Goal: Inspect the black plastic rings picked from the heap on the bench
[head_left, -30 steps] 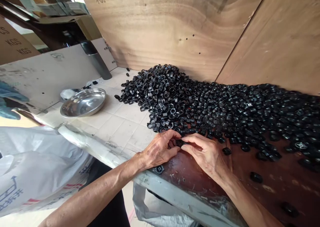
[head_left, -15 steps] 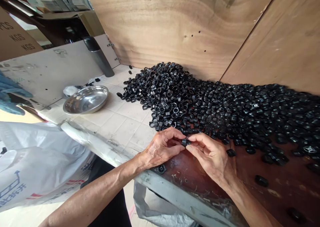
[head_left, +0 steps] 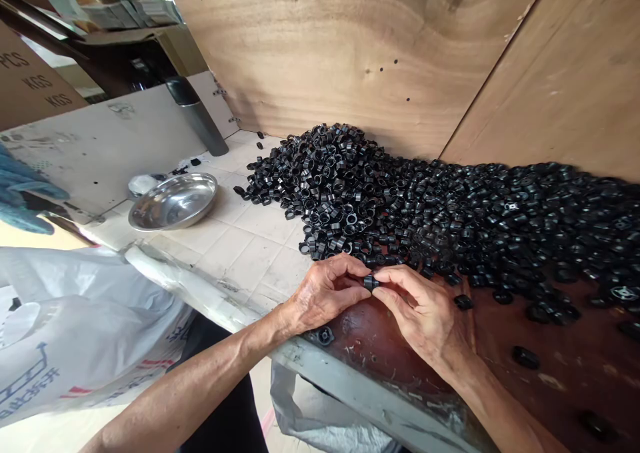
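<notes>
Between both sets of fingertips is a small black plastic part [head_left: 371,282], held just above the near edge of the bench. My left hand [head_left: 327,292] pinches it from the left, thumb and forefinger closed on it. From the right, my right hand [head_left: 417,306] grips the same part with thumb and fingertips. Behind the hands rises a heap of black plastic rings [head_left: 330,180]. A spread of black caps [head_left: 525,220] runs off to the right. One loose black cap [head_left: 325,335] lies below my left hand, near the edge.
A steel bowl [head_left: 174,201] stands on the tiled surface to the left, with a dark flask [head_left: 203,116] behind it. Plywood panels [head_left: 340,53] wall off the back. White sacks [head_left: 85,333] hang below the bench edge [head_left: 350,390], and a blue glove [head_left: 25,186] is at far left.
My hands stay almost in place, still closed on the small black part. The whole view has shifted very slightly.
</notes>
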A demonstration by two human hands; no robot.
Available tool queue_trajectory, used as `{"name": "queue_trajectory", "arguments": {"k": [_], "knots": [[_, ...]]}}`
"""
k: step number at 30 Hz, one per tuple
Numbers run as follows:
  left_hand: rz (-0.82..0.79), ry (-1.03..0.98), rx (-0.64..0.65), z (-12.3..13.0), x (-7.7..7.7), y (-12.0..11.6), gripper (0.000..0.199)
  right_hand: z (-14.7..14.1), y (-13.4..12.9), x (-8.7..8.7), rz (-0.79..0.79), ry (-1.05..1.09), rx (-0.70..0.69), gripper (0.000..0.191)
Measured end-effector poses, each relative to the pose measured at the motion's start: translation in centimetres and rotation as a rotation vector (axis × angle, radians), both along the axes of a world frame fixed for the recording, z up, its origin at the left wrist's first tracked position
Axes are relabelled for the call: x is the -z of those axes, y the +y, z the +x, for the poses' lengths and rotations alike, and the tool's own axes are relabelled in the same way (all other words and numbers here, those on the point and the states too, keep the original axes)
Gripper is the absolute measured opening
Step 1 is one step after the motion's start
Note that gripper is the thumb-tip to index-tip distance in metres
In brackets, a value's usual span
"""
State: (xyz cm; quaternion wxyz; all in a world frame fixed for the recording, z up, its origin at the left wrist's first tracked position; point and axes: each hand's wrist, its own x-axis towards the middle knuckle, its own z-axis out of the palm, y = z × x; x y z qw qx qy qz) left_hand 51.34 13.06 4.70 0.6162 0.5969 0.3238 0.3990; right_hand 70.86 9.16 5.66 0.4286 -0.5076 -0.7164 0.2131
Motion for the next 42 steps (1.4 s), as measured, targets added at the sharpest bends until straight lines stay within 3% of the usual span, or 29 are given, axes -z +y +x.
{"name": "queue_trajectory", "arguments": {"k": [7,12,14,18,20,26,30,34,37,40,42], "knots": [[-0.075,-0.017,-0.010,0.1,-0.1,0.0,0.025,0.0,-0.1,0.4,-0.025,0.046,0.019,0.018],[-0.288,-0.082,0.049,0.2,-0.8,-0.1,0.035,-0.1,-0.1,0.3,0.029,0.007,0.056,0.018],[-0.217,-0.067,0.041,0.2,-0.6,-0.1,0.033,-0.1,-0.2,0.1,0.014,-0.019,0.062,0.019],[0.097,0.039,0.025,0.1,0.2,-0.1,0.023,0.0,-0.3,0.1,-0.077,-0.081,0.062,0.023],[0.151,0.048,0.051,0.1,0.4,-0.1,0.021,0.1,-0.4,0.3,-0.110,-0.089,0.061,0.021],[-0.015,-0.063,0.047,0.2,0.2,-0.2,0.022,0.2,-0.4,0.3,-0.100,-0.091,-0.017,0.017],[0.015,-0.038,0.052,0.2,0.1,-0.2,0.021,0.2,-0.1,0.3,-0.080,-0.161,0.017,0.046],[-0.023,-0.028,0.039,0.1,0.0,-0.1,0.020,0.1,-0.2,-0.4,-0.139,-0.115,0.026,0.039],[-0.049,0.003,0.023,0.0,-0.1,-0.1,0.021,0.1,-0.4,-1.0,-0.152,-0.105,0.022,0.044],[-0.096,-0.021,0.015,0.0,-0.2,-0.1,0.022,0.1,-0.4,-1.1,-0.160,-0.090,-0.003,0.031],[-0.111,-0.038,0.020,0.0,-0.2,-0.2,0.022,0.1,-0.3,-1.0,-0.144,-0.121,-0.026,0.033]]}}
